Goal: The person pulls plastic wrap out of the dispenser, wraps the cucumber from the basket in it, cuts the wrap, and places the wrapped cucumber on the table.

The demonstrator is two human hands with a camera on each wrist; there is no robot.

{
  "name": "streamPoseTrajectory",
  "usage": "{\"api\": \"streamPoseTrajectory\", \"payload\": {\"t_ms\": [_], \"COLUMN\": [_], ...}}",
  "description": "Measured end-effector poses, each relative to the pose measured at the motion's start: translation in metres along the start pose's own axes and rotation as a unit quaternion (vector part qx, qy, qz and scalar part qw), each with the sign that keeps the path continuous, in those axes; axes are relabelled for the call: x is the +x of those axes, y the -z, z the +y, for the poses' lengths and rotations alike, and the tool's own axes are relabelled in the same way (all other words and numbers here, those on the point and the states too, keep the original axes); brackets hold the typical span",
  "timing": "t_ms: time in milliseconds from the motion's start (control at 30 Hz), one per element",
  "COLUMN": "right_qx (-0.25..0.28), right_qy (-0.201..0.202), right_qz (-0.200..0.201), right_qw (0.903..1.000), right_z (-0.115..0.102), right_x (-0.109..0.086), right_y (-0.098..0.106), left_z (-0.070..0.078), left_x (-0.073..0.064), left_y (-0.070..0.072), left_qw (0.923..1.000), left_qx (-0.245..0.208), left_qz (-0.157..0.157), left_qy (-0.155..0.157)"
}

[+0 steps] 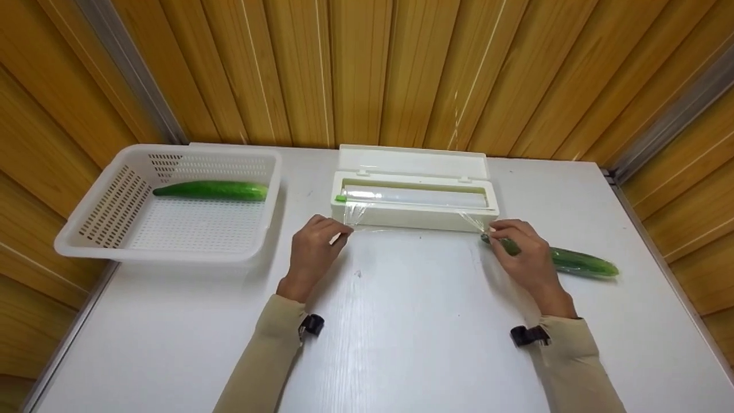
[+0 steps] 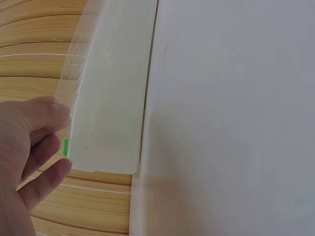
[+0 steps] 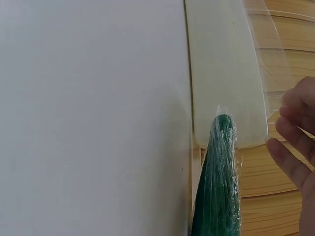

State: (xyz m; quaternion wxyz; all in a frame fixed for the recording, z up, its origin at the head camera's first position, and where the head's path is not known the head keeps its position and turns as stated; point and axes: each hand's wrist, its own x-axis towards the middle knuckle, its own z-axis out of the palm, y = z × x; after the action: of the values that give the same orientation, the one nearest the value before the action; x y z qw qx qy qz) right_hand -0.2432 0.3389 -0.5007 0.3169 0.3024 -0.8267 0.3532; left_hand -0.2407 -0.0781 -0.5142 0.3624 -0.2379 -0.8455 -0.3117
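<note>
Clear cling film [image 1: 413, 221] stretches from a roll [image 1: 418, 197] in an open white dispenser box [image 1: 416, 218]. My left hand [image 1: 315, 252] pinches one corner of the film, just in front of the box's left end. The opposite corner is pinched by my right hand [image 1: 524, 255] at the right end. In the left wrist view, the film [image 2: 74, 69] runs from the left thumb and finger along the box. A film-wrapped cucumber [image 1: 585, 264] lies on the table by the right hand, which partly hides it; its wrapped tip [image 3: 224, 123] shows in the right wrist view.
A white perforated basket [image 1: 166, 255] stands at the left, with an unwrapped cucumber [image 1: 212, 190] inside. The box's lid [image 1: 413, 160] is folded back toward the wood-patterned wall [image 1: 361, 69]. Everything stands on a white table [image 1: 401, 332].
</note>
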Motion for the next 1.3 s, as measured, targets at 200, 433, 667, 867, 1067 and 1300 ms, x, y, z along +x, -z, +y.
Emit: {"api": "streamPoseTrajectory", "payload": {"t_ms": [200,433,667,867,1067,1300], "right_qx": [0.020,0.015,0.018,0.015,0.009,0.026], "right_qy": [0.016,0.006,0.017,0.006,-0.007,0.002], "right_qz": [-0.032,-0.082,-0.107,-0.120,-0.139,-0.146], "right_qw": [0.9992,0.9965,0.9940,0.9926,0.9903,0.9889], "right_z": [0.002,0.000,-0.008,-0.009,-0.010,-0.011], "right_x": [0.002,0.007,0.012,0.011,0.008,0.007], "right_y": [0.002,0.012,0.018,0.021,0.025,0.029], "left_z": [0.001,0.001,0.002,0.006,0.009,0.012], "left_x": [0.002,0.007,0.011,0.011,0.009,0.011], "left_y": [0.006,0.016,0.024,0.025,0.026,0.032], "left_qw": [1.0000,0.9995,0.9988,0.9983,0.9975,0.9955], "left_qx": [0.003,-0.014,-0.015,-0.011,-0.008,-0.017], "left_qz": [0.001,-0.021,-0.041,-0.051,-0.066,-0.089], "left_qy": [-0.006,-0.019,-0.023,-0.028,-0.027,-0.025]}}
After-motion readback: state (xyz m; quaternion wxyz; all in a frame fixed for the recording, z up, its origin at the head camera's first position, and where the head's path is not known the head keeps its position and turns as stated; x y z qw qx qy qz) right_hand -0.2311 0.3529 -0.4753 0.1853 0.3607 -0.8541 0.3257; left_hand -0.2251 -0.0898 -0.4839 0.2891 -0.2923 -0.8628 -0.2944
